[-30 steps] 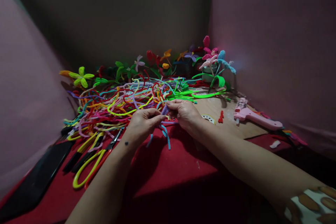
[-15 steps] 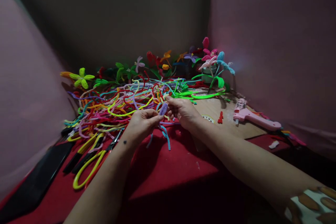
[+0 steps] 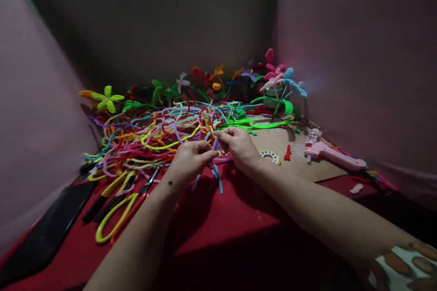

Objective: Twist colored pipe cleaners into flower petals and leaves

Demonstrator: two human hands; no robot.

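A small purple pipe cleaner piece (image 3: 216, 144) is pinched between both hands over the front of the red cloth. My left hand (image 3: 193, 157) grips its near end with thumb and forefinger. Fingers curled, my right hand (image 3: 237, 145) closes on its upper end, covering much of it. Just below the hands lie short light-blue pipe cleaners (image 3: 217, 178). A big heap of mixed pipe cleaners (image 3: 160, 134) spreads behind and to the left of my hands.
Yellow-handled scissors (image 3: 118, 216) and black-and-yellow pliers (image 3: 107, 198) lie at the left beside a black flat object (image 3: 48, 232). On the right, a wooden board (image 3: 307, 170) bears a pink glue gun (image 3: 332, 154) and a tape roll (image 3: 271, 156). Pipe cleaner flowers (image 3: 108, 98) line the back.
My hands have drawn closer together, and the right fingers now cover more of the purple piece. The left hand shifted slightly right. More of the tape roll shows.
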